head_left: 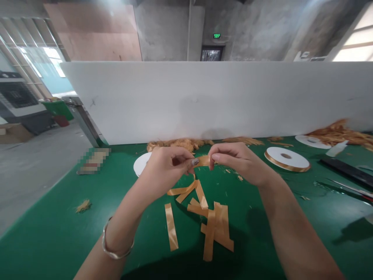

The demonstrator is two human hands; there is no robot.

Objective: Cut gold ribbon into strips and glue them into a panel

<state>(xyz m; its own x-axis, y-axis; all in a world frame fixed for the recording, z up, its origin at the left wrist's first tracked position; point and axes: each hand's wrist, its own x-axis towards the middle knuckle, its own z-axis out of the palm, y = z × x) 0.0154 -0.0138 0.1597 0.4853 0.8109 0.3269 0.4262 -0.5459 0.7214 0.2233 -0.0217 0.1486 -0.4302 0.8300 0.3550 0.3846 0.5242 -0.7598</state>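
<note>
Green table (87, 233): a felt-like work surface fills the lower frame, backed by a long white partition (204, 97).
Ribbon heaps: frayed orange scraps (338, 134) are piled at the far right edge, and more (180, 144) lie against the partition, just beyond the hands.
Ribbon spool (287, 159): a flat white reel wound with gold ribbon lies to the right of the hands; part of another white disc (141, 163) shows behind the left hand.
Cut strips (214, 227): short gold lengths lie loosely crossed on the table below the hands, one strip (171, 226) apart to the left.
Left hand (166, 167): bangle on the wrist, fingers curled in, thumb and forefinger pinched on one end of the ribbon piece (203, 161).
Right hand (239, 161): thumb and forefinger closed on the other end; the piece is held above the table between both hands, a loose tail curling down.
</note>
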